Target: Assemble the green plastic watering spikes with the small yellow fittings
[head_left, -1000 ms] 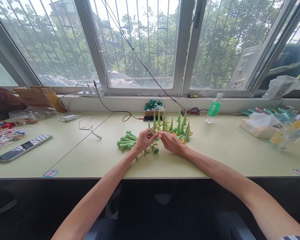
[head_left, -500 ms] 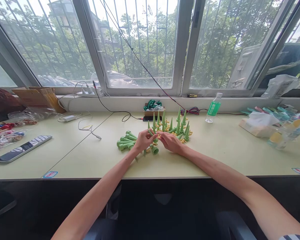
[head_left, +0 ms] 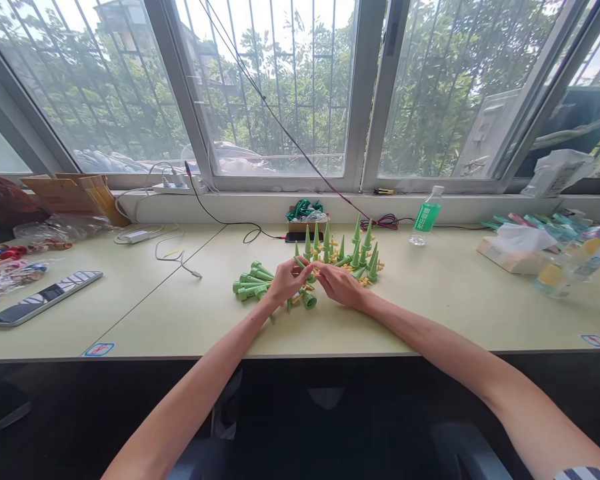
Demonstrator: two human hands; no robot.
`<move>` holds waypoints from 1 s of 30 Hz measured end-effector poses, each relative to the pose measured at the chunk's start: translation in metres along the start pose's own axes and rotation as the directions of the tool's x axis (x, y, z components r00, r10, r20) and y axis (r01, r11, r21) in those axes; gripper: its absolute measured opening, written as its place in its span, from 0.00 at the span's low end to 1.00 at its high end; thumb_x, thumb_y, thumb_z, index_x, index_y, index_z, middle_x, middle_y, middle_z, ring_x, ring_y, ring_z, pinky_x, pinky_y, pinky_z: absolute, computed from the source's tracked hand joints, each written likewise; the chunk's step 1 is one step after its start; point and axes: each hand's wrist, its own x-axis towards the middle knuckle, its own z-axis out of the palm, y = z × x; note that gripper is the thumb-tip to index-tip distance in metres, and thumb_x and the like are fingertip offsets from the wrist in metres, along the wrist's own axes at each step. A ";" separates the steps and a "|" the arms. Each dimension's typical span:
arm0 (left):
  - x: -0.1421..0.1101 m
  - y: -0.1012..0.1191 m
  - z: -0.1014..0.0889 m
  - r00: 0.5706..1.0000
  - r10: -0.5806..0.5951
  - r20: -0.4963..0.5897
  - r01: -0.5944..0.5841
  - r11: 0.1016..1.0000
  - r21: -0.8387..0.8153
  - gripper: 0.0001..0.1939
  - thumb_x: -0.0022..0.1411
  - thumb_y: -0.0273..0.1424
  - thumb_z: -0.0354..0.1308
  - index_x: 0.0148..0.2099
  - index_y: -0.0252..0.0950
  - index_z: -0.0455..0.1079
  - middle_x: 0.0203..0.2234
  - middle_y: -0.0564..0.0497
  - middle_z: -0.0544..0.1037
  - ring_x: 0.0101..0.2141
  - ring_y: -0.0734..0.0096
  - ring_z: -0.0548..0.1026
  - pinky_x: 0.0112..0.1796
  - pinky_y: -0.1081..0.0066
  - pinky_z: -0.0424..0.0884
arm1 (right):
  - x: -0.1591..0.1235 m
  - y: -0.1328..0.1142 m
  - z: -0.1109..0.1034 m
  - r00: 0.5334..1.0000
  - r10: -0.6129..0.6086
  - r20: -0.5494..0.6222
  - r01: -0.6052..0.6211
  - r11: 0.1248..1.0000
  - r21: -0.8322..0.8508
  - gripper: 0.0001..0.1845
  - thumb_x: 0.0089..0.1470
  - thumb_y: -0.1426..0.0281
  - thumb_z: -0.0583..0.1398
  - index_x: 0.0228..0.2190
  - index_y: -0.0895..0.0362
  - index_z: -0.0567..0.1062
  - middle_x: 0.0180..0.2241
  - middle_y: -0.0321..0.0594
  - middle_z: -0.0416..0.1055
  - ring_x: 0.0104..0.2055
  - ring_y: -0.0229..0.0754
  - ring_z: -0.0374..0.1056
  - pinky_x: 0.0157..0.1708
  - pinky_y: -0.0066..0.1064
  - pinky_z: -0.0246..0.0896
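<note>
My left hand (head_left: 286, 283) and my right hand (head_left: 341, 285) meet over the middle of the pale green table (head_left: 190, 320), fingers pinched together on one green cone spike (head_left: 305, 265) held between them. Several more green spikes (head_left: 251, 284) lie on their sides just left of my left hand. Behind my hands, several green spikes (head_left: 361, 251) stand upright among small yellow parts (head_left: 365, 281). One loose green piece (head_left: 309, 300) lies below my fingers.
A small box with green wire (head_left: 304, 215) sits at the window ledge, a green-labelled water bottle (head_left: 425, 219) to its right. A tissue pack (head_left: 515, 247) and plastic bottle (head_left: 570, 263) lie far right. A remote-like flat device (head_left: 43, 297), cables (head_left: 175, 250) and bags lie left.
My hands have stayed together on the spike, with only slight finger movement; the view has shifted a little.
</note>
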 end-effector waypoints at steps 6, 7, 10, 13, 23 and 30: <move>0.000 0.001 0.000 1.000 -0.021 -0.011 0.020 0.999 -0.036 0.19 0.62 0.47 0.57 0.36 0.34 0.68 0.16 0.57 0.66 0.17 0.77 0.68 0.20 0.77 0.64 | 0.000 0.002 0.001 0.999 0.024 -0.025 -0.024 1.000 -0.001 0.18 0.68 0.70 0.47 0.57 0.54 0.58 0.42 0.47 0.75 0.43 0.45 0.73 0.39 0.36 0.70; 0.000 0.001 0.000 1.000 -0.024 -0.011 0.024 0.999 -0.042 0.19 0.63 0.47 0.56 0.36 0.34 0.68 0.16 0.57 0.66 0.17 0.77 0.68 0.20 0.77 0.64 | 0.000 0.002 0.002 0.999 0.029 -0.033 -0.029 1.000 -0.006 0.17 0.68 0.70 0.47 0.57 0.55 0.58 0.41 0.46 0.75 0.42 0.45 0.73 0.39 0.36 0.69; 0.001 0.001 0.000 0.999 -0.033 0.001 0.033 0.998 -0.060 0.21 0.63 0.49 0.54 0.36 0.34 0.69 0.17 0.55 0.69 0.18 0.76 0.69 0.21 0.75 0.67 | -0.001 0.004 0.004 0.997 0.041 -0.064 -0.042 0.999 -0.019 0.16 0.68 0.69 0.48 0.56 0.55 0.59 0.37 0.45 0.75 0.39 0.44 0.73 0.39 0.35 0.69; 0.003 0.003 0.000 0.998 -0.062 0.014 0.064 0.991 -0.117 0.25 0.63 0.52 0.51 0.37 0.33 0.69 0.24 0.49 0.75 0.22 0.72 0.74 0.24 0.73 0.72 | -0.002 0.005 0.005 0.993 0.064 -0.100 -0.068 0.997 -0.037 0.16 0.68 0.69 0.48 0.55 0.55 0.61 0.39 0.46 0.74 0.39 0.45 0.73 0.38 0.35 0.68; 0.007 0.013 -0.004 0.978 -0.205 0.021 0.196 0.891 -0.411 0.32 0.60 0.58 0.49 0.37 0.31 0.70 0.33 0.43 0.77 0.27 0.67 0.78 0.29 0.66 0.77 | -0.001 0.006 0.002 0.982 0.079 -0.172 -0.094 0.992 -0.084 0.14 0.68 0.70 0.46 0.52 0.54 0.63 0.34 0.43 0.71 0.36 0.45 0.69 0.35 0.34 0.66; 0.004 0.012 -0.005 0.982 -0.173 0.082 0.185 0.965 -0.186 0.24 0.59 0.50 0.59 0.46 0.34 0.69 0.20 0.55 0.72 0.18 0.75 0.71 0.22 0.73 0.69 | 0.000 0.004 -0.001 0.982 0.006 -0.190 -0.020 0.997 -0.071 0.14 0.67 0.72 0.47 0.52 0.54 0.62 0.36 0.45 0.71 0.40 0.47 0.68 0.39 0.37 0.67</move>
